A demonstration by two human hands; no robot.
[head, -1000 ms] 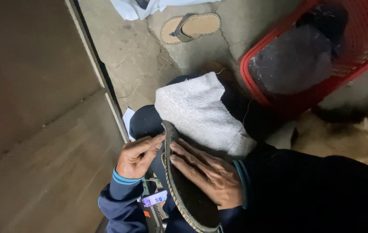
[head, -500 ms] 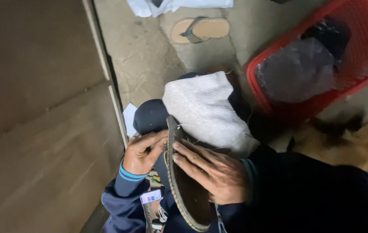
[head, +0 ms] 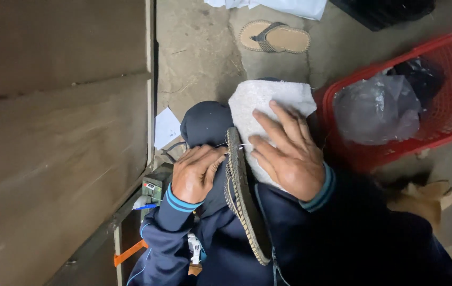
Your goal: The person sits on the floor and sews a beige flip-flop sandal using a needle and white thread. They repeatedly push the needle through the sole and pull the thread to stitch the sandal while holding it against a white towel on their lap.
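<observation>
One head camera looks steeply down, close above both hands at the lap, taking in the floor [head: 199, 58] beyond them.

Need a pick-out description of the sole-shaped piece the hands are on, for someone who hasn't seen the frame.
Start at the red basket on the right, then move left to the person's lap. There a white textured cloth lies under the right hand. The sole-shaped piece stands on edge between the right hand and the left hand: dark, long and narrow, with a woven rim, unlike the tan sandal lying flat on the floor.
</observation>
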